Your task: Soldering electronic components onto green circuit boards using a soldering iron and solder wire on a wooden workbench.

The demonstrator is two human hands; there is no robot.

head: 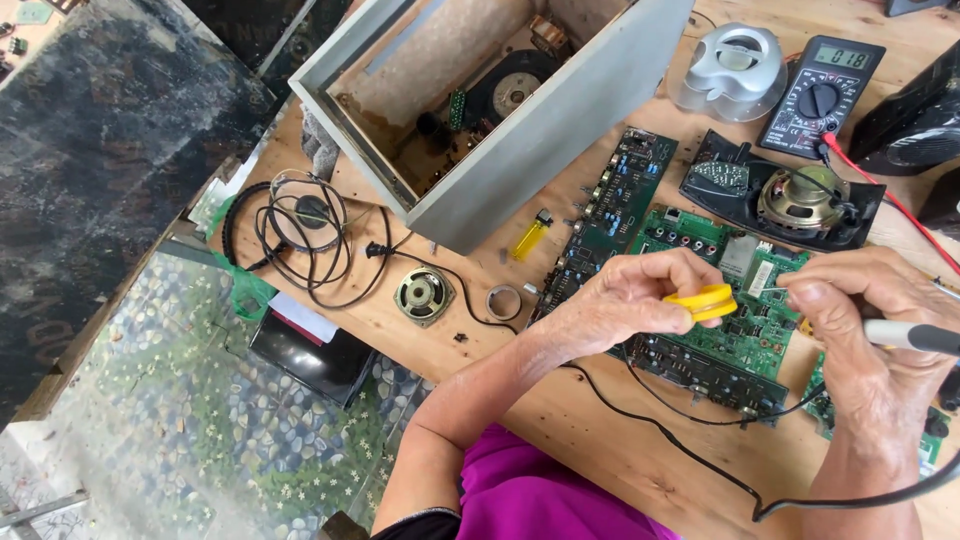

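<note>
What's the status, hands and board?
Left hand pinching small yellow spool. Right hand gripping soldering iron. Both over green circuit board; black cord trails across bench, nothing blocking.

My plywood workbench [620, 450] in pale wood under soft daylight, a pebble-patterned floor [250, 430] with small white flowers below my left side, a dark weathered slab [110, 150] at the upper left, a wooden edge strip [110, 320] between them
</note>
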